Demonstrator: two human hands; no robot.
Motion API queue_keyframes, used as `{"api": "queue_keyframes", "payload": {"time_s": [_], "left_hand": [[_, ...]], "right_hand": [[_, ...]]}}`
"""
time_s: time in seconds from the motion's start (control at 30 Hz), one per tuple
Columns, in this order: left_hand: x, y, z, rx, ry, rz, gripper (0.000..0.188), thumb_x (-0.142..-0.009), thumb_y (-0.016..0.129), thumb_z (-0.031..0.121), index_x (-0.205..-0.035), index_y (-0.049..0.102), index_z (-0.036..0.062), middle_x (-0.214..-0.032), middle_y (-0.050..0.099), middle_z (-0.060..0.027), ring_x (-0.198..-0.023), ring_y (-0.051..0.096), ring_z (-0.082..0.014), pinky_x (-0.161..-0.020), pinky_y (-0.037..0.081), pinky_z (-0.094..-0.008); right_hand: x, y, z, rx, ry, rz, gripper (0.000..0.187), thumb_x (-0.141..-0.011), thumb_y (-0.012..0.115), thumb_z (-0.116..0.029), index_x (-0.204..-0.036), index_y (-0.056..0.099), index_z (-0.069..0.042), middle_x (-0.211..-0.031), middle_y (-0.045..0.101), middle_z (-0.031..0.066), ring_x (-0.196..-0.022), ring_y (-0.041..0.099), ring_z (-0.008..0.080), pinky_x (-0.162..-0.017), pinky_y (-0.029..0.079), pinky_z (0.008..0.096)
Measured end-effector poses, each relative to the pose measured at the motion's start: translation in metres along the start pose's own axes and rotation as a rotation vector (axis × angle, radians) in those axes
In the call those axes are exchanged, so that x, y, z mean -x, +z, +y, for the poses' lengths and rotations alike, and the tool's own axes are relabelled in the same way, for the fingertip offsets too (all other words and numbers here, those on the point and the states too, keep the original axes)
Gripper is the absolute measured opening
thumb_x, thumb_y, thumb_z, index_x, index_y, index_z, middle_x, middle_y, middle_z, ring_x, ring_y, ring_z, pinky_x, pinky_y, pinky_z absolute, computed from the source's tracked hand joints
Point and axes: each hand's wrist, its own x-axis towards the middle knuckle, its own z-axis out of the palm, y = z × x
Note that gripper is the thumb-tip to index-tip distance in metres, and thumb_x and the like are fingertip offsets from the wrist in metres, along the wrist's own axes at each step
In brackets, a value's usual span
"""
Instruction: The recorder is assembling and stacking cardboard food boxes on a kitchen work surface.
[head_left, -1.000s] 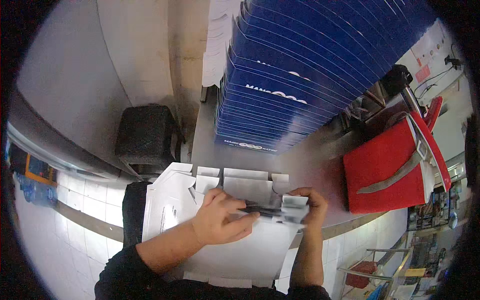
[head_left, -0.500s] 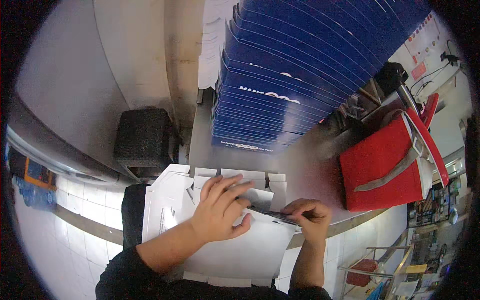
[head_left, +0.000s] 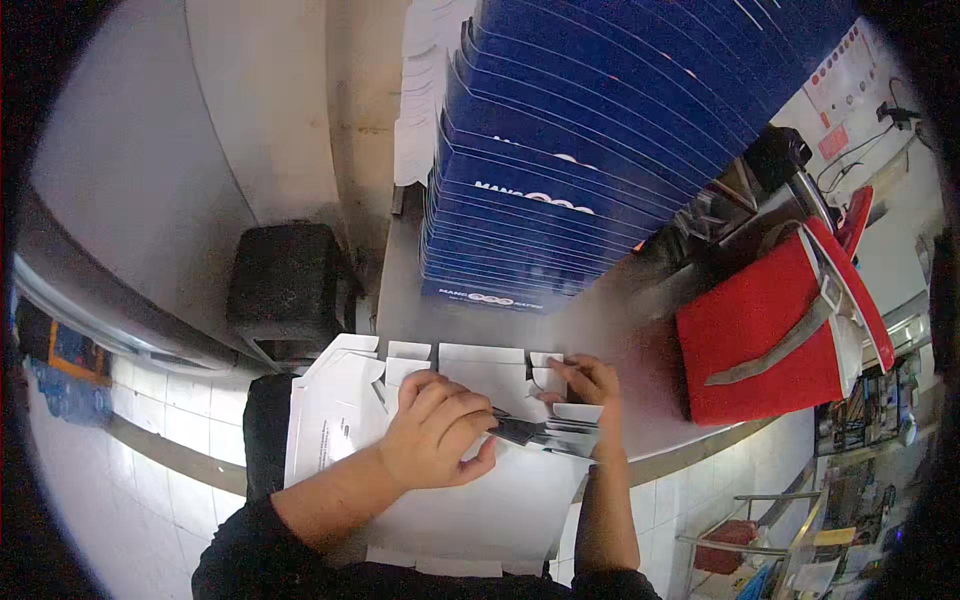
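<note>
At the far-right corner of the white carton (head_left: 450, 510), my right hand (head_left: 585, 382) pinched a small flap (head_left: 543, 374)! My left hand (head_left: 430, 430) curled over the carton's middle, its grip unclear.

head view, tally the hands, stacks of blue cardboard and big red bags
hands, left hand and right hand: 2
stack of blue cardboard: 1
big red bag: 1
total: 4
</note>
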Motion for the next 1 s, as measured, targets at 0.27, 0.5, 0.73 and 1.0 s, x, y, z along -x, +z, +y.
{"api": "queue_keyframes", "payload": {"time_s": [0.27,0.5,0.73,1.0], "left_hand": [[-0.001,-0.001,-0.001,-0.027,-0.035,-0.012,0.029,-0.066,0.071,0.016,-0.092,0.061,0.011,-0.099,0.059,-0.0016,-0.089,0.056,-0.0207,-0.086,0.041,-0.0417],[-0.002,0.003,-0.002,-0.03,0.019,-0.013,0.042,-0.061,0.076,0.017,-0.098,0.058,0.0109,-0.099,0.058,-0.0054,-0.086,0.054,-0.0261,-0.081,0.039,-0.045],[0.0,0.001,0.0,-0.033,-0.075,0.012,0.03,-0.067,0.071,0.017,-0.095,0.062,0.0095,-0.099,0.056,-0.0088,-0.088,0.054,-0.0257,-0.086,0.04,-0.0435],[-0.003,-0.002,0.001,-0.033,-0.066,-0.019,0.03,-0.065,0.071,0.017,-0.092,0.061,0.0106,-0.098,0.058,-0.0044,-0.09,0.055,-0.0246,-0.086,0.04,-0.0431]], "right_hand": [[0.004,-0.002,-0.009,0.225,-0.095,0.022,0.042,-0.064,0.081,-0.004,-0.105,0.073,-0.011,-0.105,0.063,0.0074,-0.095,0.058,0.0232,-0.078,0.051,0.0308],[0.014,-0.02,-0.023,-0.437,0.183,0.067,0.015,-0.075,0.074,0.0,-0.088,0.066,-0.002,-0.095,0.069,0.011,-0.087,0.066,0.0242,-0.078,0.053,0.0334],[0.028,-0.026,-0.023,-1.072,0.233,-0.014,0.014,-0.082,0.068,0.005,-0.092,0.06,0.0,-0.088,0.069,0.0158,-0.082,0.067,0.0232,-0.078,0.053,0.0366],[0.018,-0.033,-0.033,-1.009,0.16,-0.031,0.008,-0.091,0.062,-0.006,-0.091,0.061,0.002,-0.088,0.066,0.0129,-0.082,0.065,0.0248,-0.078,0.053,0.0386]]}}
